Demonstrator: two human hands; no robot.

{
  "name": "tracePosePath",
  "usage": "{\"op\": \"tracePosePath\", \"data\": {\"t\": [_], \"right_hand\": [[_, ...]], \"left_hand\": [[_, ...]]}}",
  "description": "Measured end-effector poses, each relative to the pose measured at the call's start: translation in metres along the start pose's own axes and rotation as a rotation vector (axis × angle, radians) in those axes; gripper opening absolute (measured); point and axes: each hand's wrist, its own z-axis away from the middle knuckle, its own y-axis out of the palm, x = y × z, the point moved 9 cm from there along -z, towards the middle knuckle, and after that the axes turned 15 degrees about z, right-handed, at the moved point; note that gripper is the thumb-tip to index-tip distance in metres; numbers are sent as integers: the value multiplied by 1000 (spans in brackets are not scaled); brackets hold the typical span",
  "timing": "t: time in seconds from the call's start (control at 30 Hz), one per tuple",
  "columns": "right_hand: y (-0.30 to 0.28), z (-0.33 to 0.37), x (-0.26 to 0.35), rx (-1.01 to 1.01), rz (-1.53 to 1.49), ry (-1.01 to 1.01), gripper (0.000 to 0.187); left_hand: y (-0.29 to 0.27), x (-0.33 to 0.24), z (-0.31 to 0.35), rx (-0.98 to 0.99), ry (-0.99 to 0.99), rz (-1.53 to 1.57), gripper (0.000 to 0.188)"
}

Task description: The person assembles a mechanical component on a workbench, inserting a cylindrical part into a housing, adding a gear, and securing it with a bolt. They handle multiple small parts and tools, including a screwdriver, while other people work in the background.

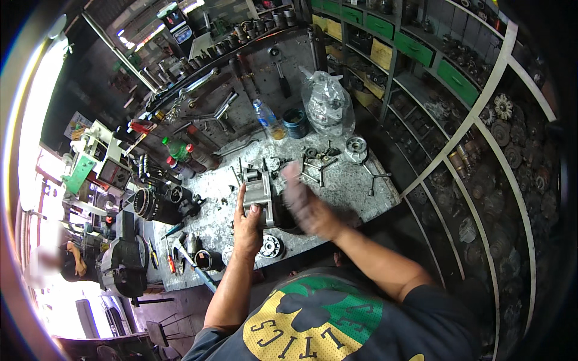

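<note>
- Metal-topped workbench [212, 207]: grey housing [258, 194] about centre.
- Left hand [247, 228]: holding housing, seven o'clock.
- Right hand [307, 209]: three o'clock, blurred; grip cannot be determined.
- Plastic bottle [268, 120]: twelve o'clock.

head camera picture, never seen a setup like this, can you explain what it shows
There's no robot: these are a person's bare hands, seen from a fisheye camera worn on the head, so straight edges bend. The left hand has its thumb and fingers against a metal housing at the workbench. The right hand is blurred beside it; whether it touches is unclear. Farther back stand a clear plastic bottle and a filled clear plastic bag.
</note>
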Motion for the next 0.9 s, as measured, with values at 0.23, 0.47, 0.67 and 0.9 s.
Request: {"op": "tracePosePath", "data": {"t": [0.23, 0.47, 0.67, 0.9], "right_hand": [[33, -12, 8, -224, 509, 6, 18], [30, -21, -7, 75, -803, 496, 43], [58, -25, 45, 344, -64, 95, 69], [30, -16, -27, -169, -256, 518, 23]], "left_hand": [[9, -23, 38, -23, 302, -204, 126], [-20, -7, 55, -98, 103, 309, 107], [-13, 12, 61, 35, -119, 557, 83], [-10, 40, 65, 24, -168, 687, 83]]}}
